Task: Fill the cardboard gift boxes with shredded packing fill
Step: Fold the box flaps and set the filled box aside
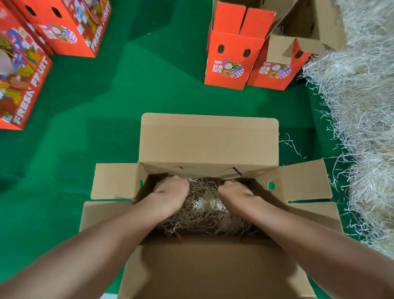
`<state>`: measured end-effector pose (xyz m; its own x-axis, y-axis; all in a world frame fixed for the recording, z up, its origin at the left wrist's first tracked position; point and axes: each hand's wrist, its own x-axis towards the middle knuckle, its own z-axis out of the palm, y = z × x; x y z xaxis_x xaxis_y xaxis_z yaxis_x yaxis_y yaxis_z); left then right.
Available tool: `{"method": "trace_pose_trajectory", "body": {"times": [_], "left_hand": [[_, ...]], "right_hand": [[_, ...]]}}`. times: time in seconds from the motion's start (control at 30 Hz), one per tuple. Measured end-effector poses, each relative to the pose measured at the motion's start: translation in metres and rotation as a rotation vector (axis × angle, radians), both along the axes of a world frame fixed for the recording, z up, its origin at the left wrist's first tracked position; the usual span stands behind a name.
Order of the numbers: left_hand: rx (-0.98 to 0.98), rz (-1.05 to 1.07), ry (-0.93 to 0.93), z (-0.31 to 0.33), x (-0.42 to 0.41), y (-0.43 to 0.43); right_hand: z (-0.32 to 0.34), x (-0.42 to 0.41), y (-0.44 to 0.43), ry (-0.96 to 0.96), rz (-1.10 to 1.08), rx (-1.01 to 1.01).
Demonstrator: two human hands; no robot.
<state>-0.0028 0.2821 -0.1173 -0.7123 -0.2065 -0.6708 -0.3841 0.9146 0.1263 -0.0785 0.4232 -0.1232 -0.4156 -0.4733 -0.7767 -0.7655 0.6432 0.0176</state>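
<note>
Open brown box (210, 145) sits mid near edge of the desk (116, 108), flaps out, shredded fill (205, 205) inside. Left hand (171, 194) and right hand (237, 194) are both in it, fingers curled, gripping the fill. Desk cover is green felt. Loose fill pile (373, 110) runs along the right edge. Closed red boxes (6, 77) at the far-left corner read "FRESH FRUIT". Open red boxes (233, 58) stand far right.

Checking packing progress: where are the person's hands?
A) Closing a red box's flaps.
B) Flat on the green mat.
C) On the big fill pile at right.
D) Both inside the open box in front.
D: the left hand and the right hand both reach down into the open box, onto the shredded fill inside.
</note>
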Motion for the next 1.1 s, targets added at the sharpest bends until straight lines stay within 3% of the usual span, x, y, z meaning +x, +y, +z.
{"method": "trace_pose_trajectory", "body": {"times": [0.13, 0.2, 0.27, 0.33, 0.47, 0.6, 0.73, 0.83, 1.03, 1.1], "left_hand": [[0.106, -0.062, -0.204, -0.003, 0.017, -0.002], [0.115, -0.086, -0.345, -0.006, 0.019, -0.008], [0.132, -0.051, -0.317, -0.004, 0.016, -0.011], [0.098, -0.026, -0.238, 0.007, 0.006, -0.015], [-0.091, -0.383, -0.280, 0.010, 0.002, -0.025], [-0.154, -0.402, -0.471, -0.019, 0.007, -0.015], [-0.165, -0.359, -0.521, -0.038, 0.008, -0.016], [-0.356, -0.462, -0.579, -0.033, 0.008, -0.016], [-0.441, -0.678, -0.641, -0.036, 0.007, -0.013], [-0.369, -0.534, -0.578, -0.036, 0.011, -0.014]], "right_hand": [[-0.001, 0.006, 0.001, -0.245, 0.163, 0.154], [0.002, 0.008, -0.004, -0.193, 0.265, 0.251], [0.004, 0.008, -0.013, -0.053, 0.231, 0.160], [0.002, 0.010, -0.022, 0.036, 0.199, -0.105], [-0.020, 0.019, -0.035, -0.126, 0.188, -0.412], [-0.045, 0.028, -0.050, -0.123, 0.204, -0.385], [-0.045, 0.028, -0.050, -0.049, 0.184, -0.309], [-0.040, 0.016, -0.032, -0.050, 0.190, -0.324], [-0.032, 0.009, -0.009, -0.087, 0.203, -0.304], [-0.029, 0.012, -0.008, -0.110, 0.219, -0.310]]}}
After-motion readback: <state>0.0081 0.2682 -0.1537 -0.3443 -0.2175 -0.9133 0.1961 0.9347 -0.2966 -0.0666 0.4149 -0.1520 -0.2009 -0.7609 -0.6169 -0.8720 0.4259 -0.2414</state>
